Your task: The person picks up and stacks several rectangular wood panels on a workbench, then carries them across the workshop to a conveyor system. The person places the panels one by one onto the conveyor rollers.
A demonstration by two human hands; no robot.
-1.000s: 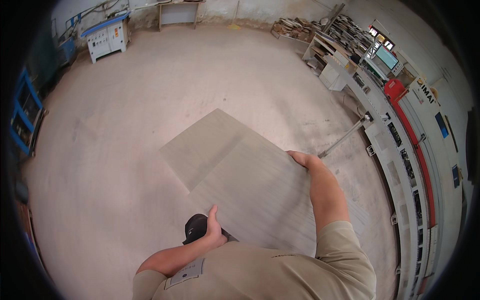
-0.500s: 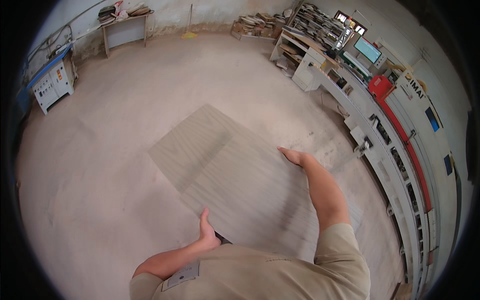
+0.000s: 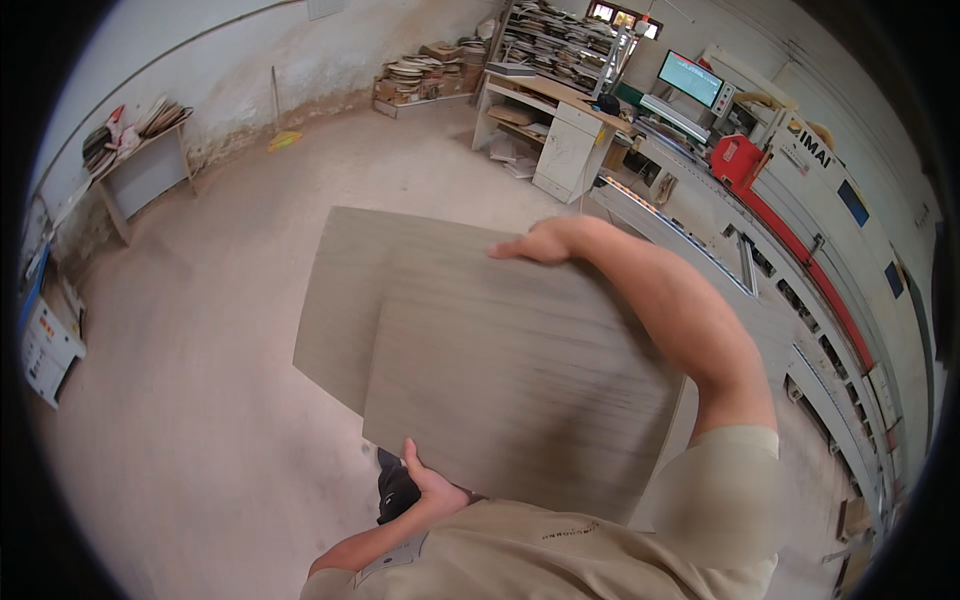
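Two flat greyish-brown wood-grain boards, an upper board (image 3: 500,360) and a lower board (image 3: 335,300), are held in front of my body. The lower one sticks out past the upper one at the far left. My left hand (image 3: 437,487) is closed on the near edge, thumb on top and fingers hidden underneath. On the far edge, my right hand (image 3: 545,242) has its thumb lying over the top face; its other fingers are out of sight below. A shadow of my arm falls across the upper board.
A long edge-processing machine (image 3: 800,230) with a red strip and a screen (image 3: 690,78) runs along the right. Beyond stand a desk (image 3: 570,150) and stacked panels (image 3: 560,45). A small table (image 3: 155,185), a broom (image 3: 284,140) and a control cabinet (image 3: 48,340) are at left.
My view has swung right, toward the machine and desk. The boards have turned, and their offset now shows more plainly. My right arm has bent further across the far edge.
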